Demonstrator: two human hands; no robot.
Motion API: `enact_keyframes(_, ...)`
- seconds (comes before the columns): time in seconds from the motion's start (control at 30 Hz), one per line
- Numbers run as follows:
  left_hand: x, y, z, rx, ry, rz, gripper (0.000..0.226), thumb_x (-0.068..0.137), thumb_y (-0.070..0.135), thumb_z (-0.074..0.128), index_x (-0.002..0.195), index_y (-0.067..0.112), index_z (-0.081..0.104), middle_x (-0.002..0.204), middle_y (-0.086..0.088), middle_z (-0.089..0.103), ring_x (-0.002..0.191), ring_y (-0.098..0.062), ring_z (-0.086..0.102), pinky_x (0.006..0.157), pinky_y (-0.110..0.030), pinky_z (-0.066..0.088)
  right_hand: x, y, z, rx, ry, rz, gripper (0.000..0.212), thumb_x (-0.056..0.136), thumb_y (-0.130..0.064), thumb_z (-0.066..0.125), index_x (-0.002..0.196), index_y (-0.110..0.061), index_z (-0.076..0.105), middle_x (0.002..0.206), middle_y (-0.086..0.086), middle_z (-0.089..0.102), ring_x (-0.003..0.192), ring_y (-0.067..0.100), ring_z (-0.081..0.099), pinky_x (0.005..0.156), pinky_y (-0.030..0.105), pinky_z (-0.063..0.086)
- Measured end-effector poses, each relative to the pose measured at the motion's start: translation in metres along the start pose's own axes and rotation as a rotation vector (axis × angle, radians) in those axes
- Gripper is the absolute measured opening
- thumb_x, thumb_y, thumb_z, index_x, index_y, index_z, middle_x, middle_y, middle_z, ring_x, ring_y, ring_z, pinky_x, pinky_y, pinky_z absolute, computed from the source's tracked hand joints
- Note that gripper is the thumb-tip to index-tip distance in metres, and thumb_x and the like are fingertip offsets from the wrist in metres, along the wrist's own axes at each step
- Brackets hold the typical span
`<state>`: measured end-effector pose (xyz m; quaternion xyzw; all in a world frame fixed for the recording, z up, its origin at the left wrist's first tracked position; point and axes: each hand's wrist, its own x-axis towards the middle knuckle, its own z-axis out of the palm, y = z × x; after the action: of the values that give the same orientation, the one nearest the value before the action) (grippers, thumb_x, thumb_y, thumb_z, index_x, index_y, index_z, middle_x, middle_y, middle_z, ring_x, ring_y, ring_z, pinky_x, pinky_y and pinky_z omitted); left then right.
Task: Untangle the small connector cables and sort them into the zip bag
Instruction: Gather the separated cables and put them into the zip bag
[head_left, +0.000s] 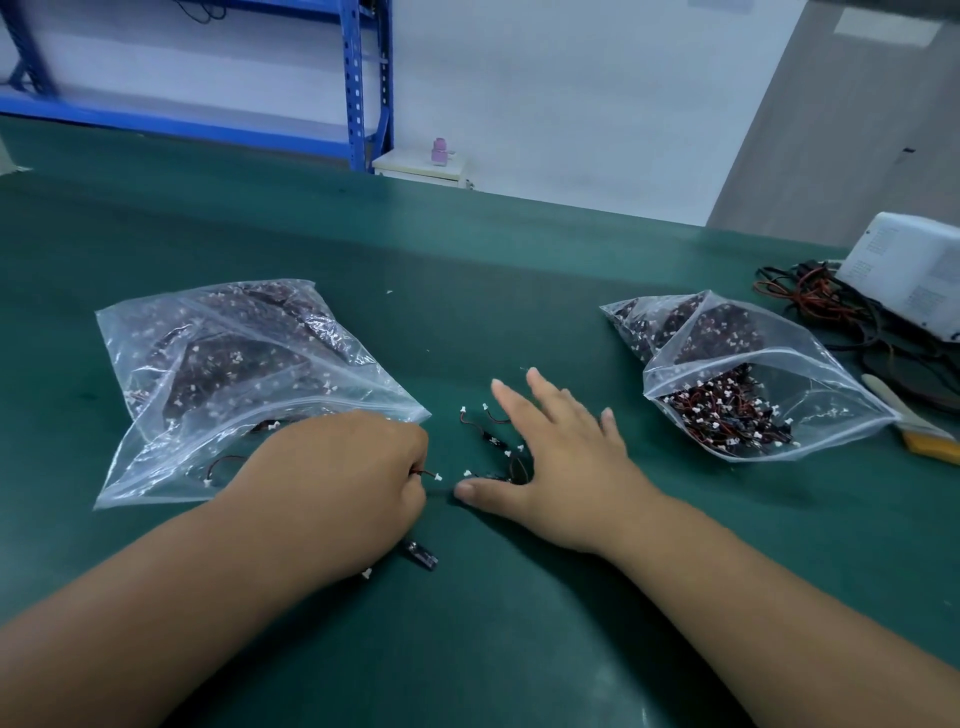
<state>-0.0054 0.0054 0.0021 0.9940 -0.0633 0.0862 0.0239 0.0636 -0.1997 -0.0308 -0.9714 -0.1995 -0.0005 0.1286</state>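
A clear zip bag (171, 364) lies at the left on the green table, full of dark cables with white plugs. My left hand (353, 478) is curled at its mouth and pinches one small cable (428, 474), whose red-black wire and white plug stick out from my fingers. A dark little part (422, 554) and a white plug show under my left wrist. My right hand (561, 457) lies flat with spread fingers on a loose clump of cables (491, 436) between the bags. A second zip bag (810, 395) gapes at the right, holding a tangled pile.
At the far right stands a white device (909, 270) with thick red and black wires (810, 296) beside it. A brush with a pale handle (909, 415) lies right of the second bag. Blue shelving (358, 78) and a small white cabinet stand beyond the table's far edge.
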Motion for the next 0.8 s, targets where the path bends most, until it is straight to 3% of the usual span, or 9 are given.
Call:
enact_keyframes(0.03,0.001,0.0,0.001,0.007,-0.01,-0.004,0.018,0.088,0.043,0.039,0.09,0.03,0.052,0.08,0.01,0.055,0.075,-0.009,0.054,0.066,-0.03,0.049,0.007,-0.004,0.002,-0.02,0.029,-0.01,0.094,0.066,-0.094,0.032,0.149,-0.052,0.014,0.163,-0.007,0.013,0.15,0.025,0.014,0.121,0.052,0.01)
enact_keyframes(0.1,0.001,-0.001,0.002,0.01,-0.027,-0.012,0.018,0.087,0.043,0.039,0.089,0.03,0.051,0.08,0.01,0.054,0.075,-0.009,0.054,0.066,-0.03,0.049,0.021,-0.007,0.006,-0.043,0.109,-0.052,0.055,0.085,-0.075,0.04,0.133,-0.046,0.043,0.138,-0.008,0.041,0.13,0.025,0.035,0.109,0.043,0.026)
enact_keyframes(0.2,0.001,-0.002,0.002,0.002,-0.025,-0.016,0.018,0.088,0.044,0.039,0.089,0.03,0.051,0.079,0.011,0.054,0.075,-0.008,0.054,0.068,-0.03,0.051,0.034,-0.009,0.006,-0.025,0.166,-0.098,0.02,0.097,-0.053,0.046,0.099,-0.033,0.048,0.104,-0.009,0.042,0.099,0.021,0.039,0.089,0.039,0.037)
enact_keyframes(0.27,0.0,-0.003,0.002,-0.015,-0.018,-0.011,0.018,0.088,0.044,0.04,0.089,0.031,0.052,0.079,0.012,0.055,0.075,-0.007,0.055,0.069,-0.031,0.052,0.036,-0.006,0.003,-0.069,0.16,-0.099,0.022,0.099,-0.048,0.045,0.088,-0.029,0.04,0.095,-0.008,0.04,0.089,0.021,0.041,0.076,0.037,0.039)
enact_keyframes(0.47,-0.001,-0.002,0.004,-0.05,-0.024,0.012,0.017,0.087,0.042,0.04,0.091,0.032,0.053,0.079,0.012,0.057,0.077,-0.009,0.056,0.07,-0.032,0.053,0.027,0.005,-0.006,-0.196,0.178,-0.046,0.025,0.098,-0.035,0.043,0.079,-0.024,0.033,0.075,-0.006,0.039,0.066,0.026,0.045,0.049,0.032,0.02)
enact_keyframes(0.6,-0.001,-0.001,0.004,-0.073,-0.027,0.036,0.017,0.087,0.042,0.04,0.091,0.033,0.052,0.08,0.014,0.057,0.078,-0.007,0.055,0.071,-0.032,0.052,0.007,0.008,-0.009,-0.178,0.185,-0.043,0.019,0.087,-0.014,0.042,0.081,-0.023,0.026,0.066,-0.003,0.037,0.051,0.022,0.035,0.045,0.034,0.014)
enact_keyframes(0.7,-0.001,0.0,0.005,-0.132,-0.019,0.06,0.014,0.088,0.042,0.042,0.091,0.034,0.054,0.08,0.016,0.058,0.079,-0.004,0.055,0.072,-0.031,0.052,-0.008,0.012,-0.013,-0.197,0.16,-0.077,0.026,0.084,-0.012,0.042,0.081,-0.027,0.021,0.069,-0.004,0.031,0.051,0.019,0.031,0.046,0.034,0.012)
enact_keyframes(0.8,-0.001,0.004,0.006,-0.246,-0.014,0.098,0.009,0.09,0.042,0.049,0.094,0.036,0.055,0.083,0.019,0.059,0.081,-0.001,0.054,0.075,-0.028,0.049,-0.017,0.019,-0.014,-0.233,0.143,-0.058,0.028,0.088,-0.015,0.045,0.072,-0.019,0.023,0.071,-0.003,0.027,0.054,0.025,0.033,0.048,0.035,0.017)
